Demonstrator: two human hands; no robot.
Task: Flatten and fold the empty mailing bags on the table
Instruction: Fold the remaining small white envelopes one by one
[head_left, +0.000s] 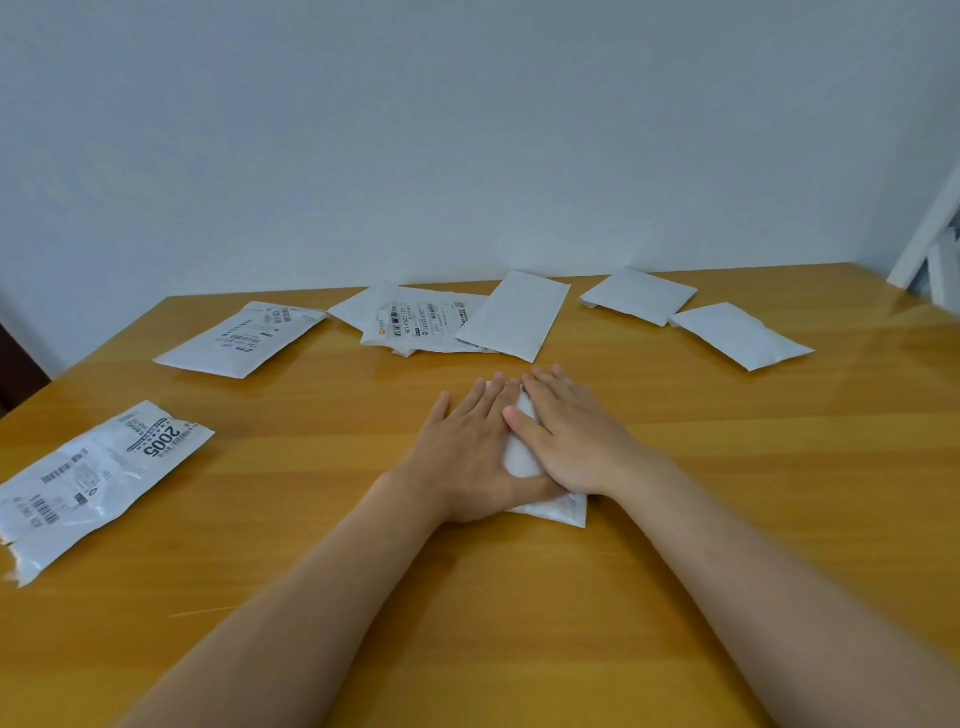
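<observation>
A small white mailing bag (521, 460) lies folded on the wooden table (727, 493) at its middle, mostly hidden under both hands. My left hand (462, 452) presses flat on its left half with straight fingers. My right hand (571, 441) lies flat on its right half, its fingers overlapping the left hand's fingertips. Only a strip between the hands and the bag's near corner show.
Several other white mailing bags lie around: a labelled one (98, 483) at the near left edge, another (241, 338) at the far left, a pile (431, 319) by the wall with a plain bag (514, 314) on it, two folded ones (639, 296) (740, 335) at the far right.
</observation>
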